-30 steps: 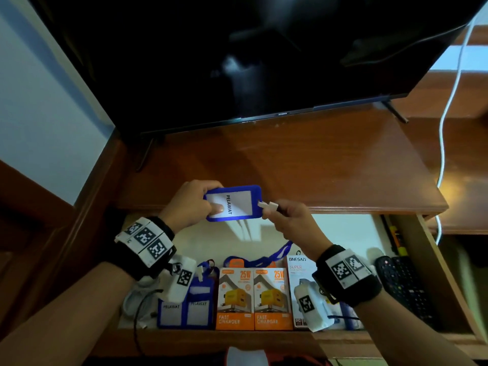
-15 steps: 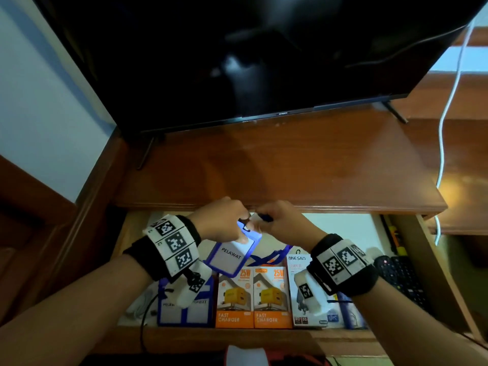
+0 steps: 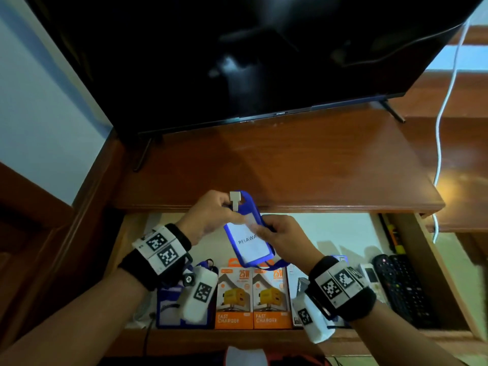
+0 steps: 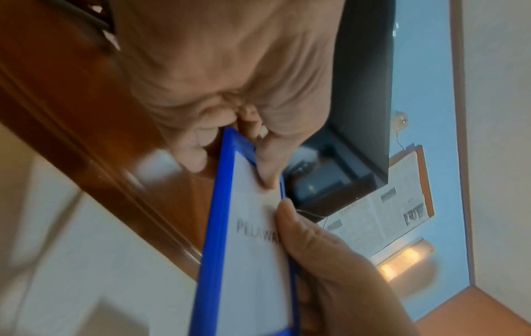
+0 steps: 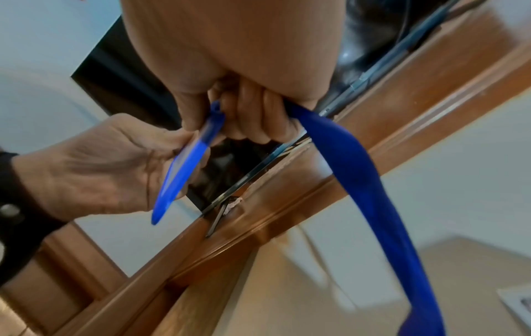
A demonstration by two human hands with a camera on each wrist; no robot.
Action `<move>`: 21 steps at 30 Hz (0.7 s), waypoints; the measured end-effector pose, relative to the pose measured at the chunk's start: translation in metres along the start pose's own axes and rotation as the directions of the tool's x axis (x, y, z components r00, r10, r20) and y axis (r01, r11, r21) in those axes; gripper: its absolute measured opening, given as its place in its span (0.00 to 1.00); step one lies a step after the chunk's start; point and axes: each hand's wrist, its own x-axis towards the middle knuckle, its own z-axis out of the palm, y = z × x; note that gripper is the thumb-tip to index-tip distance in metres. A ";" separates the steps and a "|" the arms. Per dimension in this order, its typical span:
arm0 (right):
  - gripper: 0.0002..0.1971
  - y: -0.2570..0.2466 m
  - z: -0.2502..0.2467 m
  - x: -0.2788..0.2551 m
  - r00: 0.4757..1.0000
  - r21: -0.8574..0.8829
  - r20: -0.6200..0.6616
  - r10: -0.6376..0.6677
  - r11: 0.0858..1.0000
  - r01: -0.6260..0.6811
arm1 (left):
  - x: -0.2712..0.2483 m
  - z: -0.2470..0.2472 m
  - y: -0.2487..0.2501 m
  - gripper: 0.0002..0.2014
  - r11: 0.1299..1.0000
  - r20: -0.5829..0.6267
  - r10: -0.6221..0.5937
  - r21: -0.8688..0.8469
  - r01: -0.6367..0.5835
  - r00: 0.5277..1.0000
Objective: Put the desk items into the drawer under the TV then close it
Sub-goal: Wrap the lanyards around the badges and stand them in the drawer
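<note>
Both hands are gripping the badge (image 3: 248, 240) over the drawer (image 3: 449, 283): left hand (image 3: 208, 215) pinching its top, right hand (image 3: 280, 237) clamping its edge.

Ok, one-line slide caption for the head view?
Both hands, left and right, hold a blue plastic badge holder above the open wooden drawer.

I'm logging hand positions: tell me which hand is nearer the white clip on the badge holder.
Left. The left hand pinches the white clip at the blue badge holder's top; the right hand grips the holder's side, lower down.
</note>
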 end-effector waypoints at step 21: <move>0.21 0.020 -0.005 0.009 0.988 0.274 -0.086 0.131 0.956 -0.103 | 0.001 -0.005 0.014 0.03 0.985 -0.254 -0.029 -0.170 -0.015 0.967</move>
